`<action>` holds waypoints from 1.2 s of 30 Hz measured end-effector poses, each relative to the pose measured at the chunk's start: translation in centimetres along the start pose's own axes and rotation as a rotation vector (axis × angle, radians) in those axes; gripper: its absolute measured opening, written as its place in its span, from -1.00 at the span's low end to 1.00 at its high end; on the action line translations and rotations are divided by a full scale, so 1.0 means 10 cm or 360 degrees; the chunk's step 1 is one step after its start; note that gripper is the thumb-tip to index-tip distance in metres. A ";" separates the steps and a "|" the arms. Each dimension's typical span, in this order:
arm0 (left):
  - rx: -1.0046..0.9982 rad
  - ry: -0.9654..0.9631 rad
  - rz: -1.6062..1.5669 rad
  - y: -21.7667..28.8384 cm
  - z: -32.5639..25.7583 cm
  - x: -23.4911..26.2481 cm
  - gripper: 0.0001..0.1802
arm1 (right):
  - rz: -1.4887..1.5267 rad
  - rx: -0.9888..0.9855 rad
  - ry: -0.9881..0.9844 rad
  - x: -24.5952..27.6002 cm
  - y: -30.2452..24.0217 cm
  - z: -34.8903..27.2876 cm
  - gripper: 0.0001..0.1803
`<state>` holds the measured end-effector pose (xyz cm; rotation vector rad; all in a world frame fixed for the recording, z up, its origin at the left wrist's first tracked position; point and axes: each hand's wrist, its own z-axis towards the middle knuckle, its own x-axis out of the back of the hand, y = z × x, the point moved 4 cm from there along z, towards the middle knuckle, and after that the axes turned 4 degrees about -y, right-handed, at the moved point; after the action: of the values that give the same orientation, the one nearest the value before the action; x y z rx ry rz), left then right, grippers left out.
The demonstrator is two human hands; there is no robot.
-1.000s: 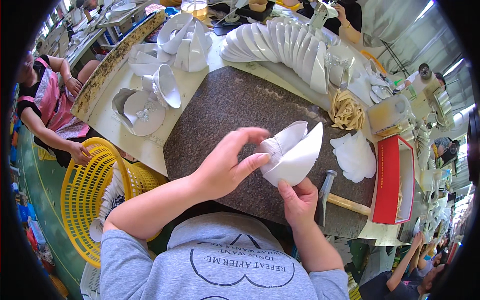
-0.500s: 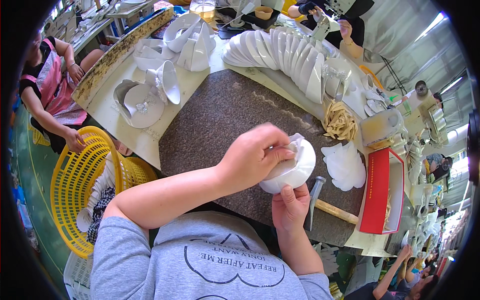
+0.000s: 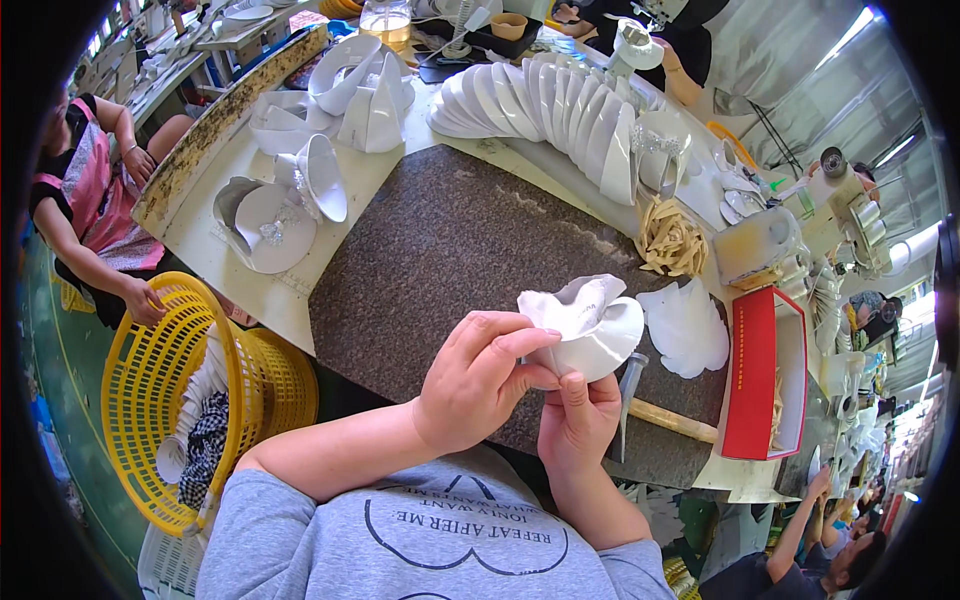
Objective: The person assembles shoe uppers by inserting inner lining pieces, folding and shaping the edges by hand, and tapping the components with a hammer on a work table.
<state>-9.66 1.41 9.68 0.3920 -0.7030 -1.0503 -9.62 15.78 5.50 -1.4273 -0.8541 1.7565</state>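
A glossy white shoe upper (image 3: 590,340) is held over the dark stone slab between my two hands, its soft pale lining showing inside. My left hand (image 3: 482,372) pinches its left edge between thumb and fingers. From below, my right hand (image 3: 578,418) grips it, thumb in front and fingers partly hidden behind. Just right of that hand lies a hammer (image 3: 672,420) with a metal head and wooden handle. Beyond it is a stack of thin white shaped pieces (image 3: 685,328).
The stone slab (image 3: 440,240) covers the bench middle. Behind it curves a row of white uppers (image 3: 545,105); others with sparkling trim (image 3: 270,225) stand left. Tan strips (image 3: 672,238) and a red box (image 3: 752,375) are right. A yellow basket (image 3: 150,400) stands left, near another person.
My left hand has come out of the upper's opening and moved down left to its edge. The upper has turned, so its lining now shows. My right hand still holds it from below.
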 end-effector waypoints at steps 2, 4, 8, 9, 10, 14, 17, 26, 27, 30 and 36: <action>0.0074 -0.0040 -0.0053 -0.01 -0.01 0.01 -0.63 | -0.0037 0.0002 -0.0022 0.02 0.00 -0.02 -0.60; 0.0174 -0.0196 -0.0176 -0.05 0.00 -0.02 -0.67 | -0.0060 -0.0060 -0.0078 0.06 0.02 -0.03 -0.57; 0.0231 -0.0351 -0.0206 -0.14 -0.03 0.01 -0.71 | -0.0049 -0.0131 -0.0093 0.12 0.06 -0.08 -0.57; 0.0134 -0.0420 -0.0218 -0.14 -0.02 0.03 -0.72 | -0.0133 -0.0142 -0.0159 0.11 0.03 -0.09 -0.55; 0.0036 -0.0490 -0.0231 -0.13 0.00 0.05 -0.72 | -0.0214 -0.0153 -0.0226 0.12 0.00 -0.10 -0.54; -0.0236 -0.0697 -0.0010 -0.13 -0.04 0.15 -0.65 | -0.0136 -0.0465 -0.0396 0.24 -0.07 0.00 -0.47; -0.0460 -0.0876 0.0104 -0.04 0.02 0.17 -0.72 | -0.0038 -0.0635 -0.0467 0.24 -0.09 0.06 -0.29; -0.0452 -0.1396 0.0398 -0.23 -0.03 0.18 -0.88 | -0.0344 -0.0773 -0.0425 0.24 0.15 0.01 -0.32; -0.0461 -0.1405 0.0435 -0.24 -0.04 0.19 -0.89 | -0.0151 -0.0812 -0.0359 0.23 0.22 0.02 -0.40; -0.0418 -0.1313 0.0531 -0.22 -0.06 0.27 -0.90 | -0.0023 -0.0865 -0.0340 0.19 0.27 0.00 -0.48; -0.0398 -0.1276 0.0677 -0.32 -0.07 0.28 -0.94 | -0.0321 -0.0754 -0.0292 0.17 0.30 0.08 -0.49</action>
<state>-10.42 -2.61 8.21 -0.4186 -1.2795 -0.8526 -10.95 15.55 2.26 -1.4159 -1.5365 1.6116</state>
